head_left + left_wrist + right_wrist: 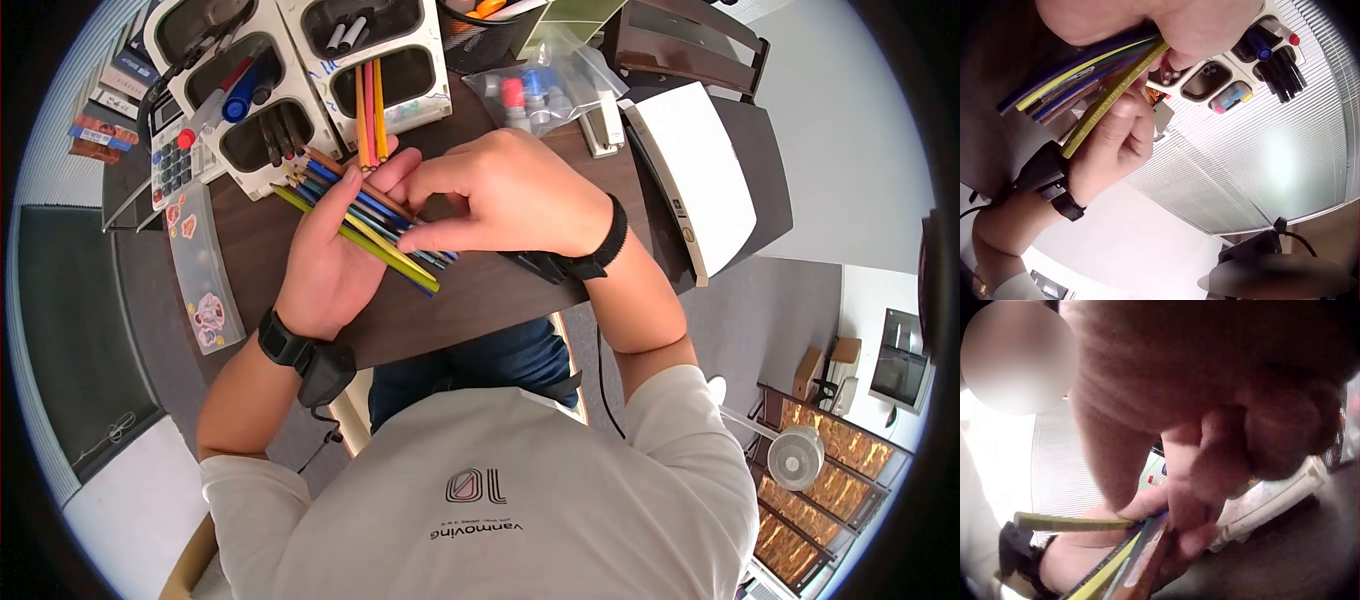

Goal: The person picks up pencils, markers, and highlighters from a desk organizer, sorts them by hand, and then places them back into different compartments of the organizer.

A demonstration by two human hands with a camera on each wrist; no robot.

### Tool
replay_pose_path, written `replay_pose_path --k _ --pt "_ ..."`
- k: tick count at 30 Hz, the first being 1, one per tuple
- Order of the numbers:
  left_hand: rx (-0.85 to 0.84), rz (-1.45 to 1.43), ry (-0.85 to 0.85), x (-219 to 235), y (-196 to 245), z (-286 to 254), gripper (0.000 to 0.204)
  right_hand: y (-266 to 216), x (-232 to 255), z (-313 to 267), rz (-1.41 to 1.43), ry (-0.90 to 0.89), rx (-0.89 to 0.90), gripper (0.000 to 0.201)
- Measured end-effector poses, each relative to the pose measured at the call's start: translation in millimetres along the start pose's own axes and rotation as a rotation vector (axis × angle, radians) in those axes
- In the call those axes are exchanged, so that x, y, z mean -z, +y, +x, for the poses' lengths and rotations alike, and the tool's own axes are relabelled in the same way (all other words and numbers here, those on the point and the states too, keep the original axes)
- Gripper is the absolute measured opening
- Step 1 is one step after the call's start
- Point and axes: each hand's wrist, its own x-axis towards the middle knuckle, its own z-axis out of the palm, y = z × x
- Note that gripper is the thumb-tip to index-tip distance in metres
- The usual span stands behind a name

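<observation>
A bundle of several colored pencils (372, 225) lies slantwise across the left palm, in browns, blues, yellow and olive green. My left hand (330, 250) holds it palm up, the thumb bent over the pencils. From the right, my right hand (510, 195) reaches in with curled fingers, its thumb and forefinger pinching at the bundle. In the left wrist view an olive pencil (1110, 103) with printed lettering runs nearest the camera. The right wrist view shows a yellow-green pencil (1072, 522) sticking out apart from the others.
Behind the hands stands a white desk organizer (330, 75) holding markers and several upright pencils (370, 105). A calculator (172, 165) and a stickered clear case (205, 270) lie left. To the right are a bag of small bottles (540, 90), a stapler (602, 125) and a white device (700, 180).
</observation>
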Motion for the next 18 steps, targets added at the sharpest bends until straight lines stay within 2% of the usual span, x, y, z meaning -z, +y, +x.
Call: replay_pose_path --k 6,10,12,15,16,18 --pt "0.003 -0.036 0.006 1 -1 1 0.053 2 4 -5 -0.004 -0.195 -0.121 0.022" --pt "0.015 -0.037 -0.004 5 -2 -1 0.054 2 -2 -4 -0.006 -0.22 -0.071 0.019" --pt "-0.009 -0.036 -0.02 6 -2 -7 0.053 3 -3 -5 0.021 -0.203 -0.105 0.019" --pt "-0.072 0.005 0.137 5 -1 -24 0.05 4 1 -5 -0.017 -0.113 -0.021 0.017" --pt "-0.072 0.017 0.133 3 1 -31 0.05 2 2 -5 -0.017 -0.101 -0.017 0.017" --pt "-0.081 -0.058 0.267 -1 5 -49 0.047 -3 1 -3 -0.021 0.092 0.062 0.015"
